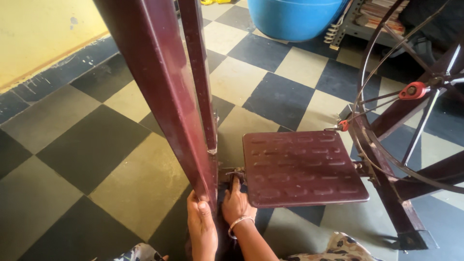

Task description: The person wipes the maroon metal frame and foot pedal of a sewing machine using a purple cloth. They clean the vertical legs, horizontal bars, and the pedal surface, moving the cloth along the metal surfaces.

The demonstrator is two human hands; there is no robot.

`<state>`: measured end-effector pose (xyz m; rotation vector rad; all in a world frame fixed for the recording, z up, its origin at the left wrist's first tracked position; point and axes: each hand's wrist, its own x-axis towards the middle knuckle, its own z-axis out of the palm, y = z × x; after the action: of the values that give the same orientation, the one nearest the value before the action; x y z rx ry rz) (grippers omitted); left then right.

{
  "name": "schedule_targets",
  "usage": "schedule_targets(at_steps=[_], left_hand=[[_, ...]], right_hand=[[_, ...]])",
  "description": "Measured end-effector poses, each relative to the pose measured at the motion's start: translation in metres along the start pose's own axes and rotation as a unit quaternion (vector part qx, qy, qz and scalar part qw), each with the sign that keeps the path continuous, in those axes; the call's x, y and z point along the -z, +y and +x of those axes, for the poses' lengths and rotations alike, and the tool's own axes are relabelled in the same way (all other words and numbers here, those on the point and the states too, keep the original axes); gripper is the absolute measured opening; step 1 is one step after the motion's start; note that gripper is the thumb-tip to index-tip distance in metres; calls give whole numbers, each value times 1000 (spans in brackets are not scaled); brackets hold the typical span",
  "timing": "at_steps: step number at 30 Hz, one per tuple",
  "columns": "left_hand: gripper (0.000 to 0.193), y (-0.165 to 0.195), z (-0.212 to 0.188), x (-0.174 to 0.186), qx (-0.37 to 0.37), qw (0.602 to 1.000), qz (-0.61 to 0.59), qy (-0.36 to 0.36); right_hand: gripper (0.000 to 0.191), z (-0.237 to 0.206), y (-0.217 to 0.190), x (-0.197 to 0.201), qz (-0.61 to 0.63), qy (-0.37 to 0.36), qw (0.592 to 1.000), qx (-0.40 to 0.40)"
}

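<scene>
Head view looks down on our two bare hands at the foot of a maroon metal frame; our left hand point(202, 227) is wrapped around the lower end of the frame's thick upright leg point(164, 92), fingers curled closed on its edge, thumb along the front face; our right hand point(236, 203), with a pale bangle point(240, 223) on the wrist, lies just beside it, index finger stretched forward and pressing on a small metal wing nut point(235, 172) at the pivot bracket, the other fingers half folded, holding nothing we can make out; the wing nut sits low between the upright leg and the near left corner of the treadle pedal point(302, 166), touching the bracket there; the pedal is a flat maroon plate with raised ribs, lying roughly level above the floor; a thinner maroon bar point(202, 72) runs up behind the leg; to the right stands a large spoked drive wheel point(401, 96) with a red hub point(413, 90), joined to the pedal's far side by a rod; the floor point(72, 159) is a chequer of dark and cream tiles; a blue plastic tub point(295, 17) stands at the top; patterned fabric shows at the bottom edge.
</scene>
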<state>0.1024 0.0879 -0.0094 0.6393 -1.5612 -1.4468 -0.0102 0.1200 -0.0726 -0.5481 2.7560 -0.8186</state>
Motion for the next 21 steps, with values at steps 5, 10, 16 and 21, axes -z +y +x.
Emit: schedule_targets(at_steps=[5,10,16,21], left_hand=[[57,-1,-2,1,24,998,-46,-16],[56,-8,-2,-1,28,998,-44,-20],[50,-26,-4,7,41,998,42,-19],[48,-35,-4,11,54,994,90,-19]], right_hand=[[71,-4,-1,7,-41,-21,999,-24],[75,-22,-15,34,-60,-92,991,-75],[75,-7,-18,26,-28,-46,997,-53],[74,-8,-7,15,16,-35,998,-48]])
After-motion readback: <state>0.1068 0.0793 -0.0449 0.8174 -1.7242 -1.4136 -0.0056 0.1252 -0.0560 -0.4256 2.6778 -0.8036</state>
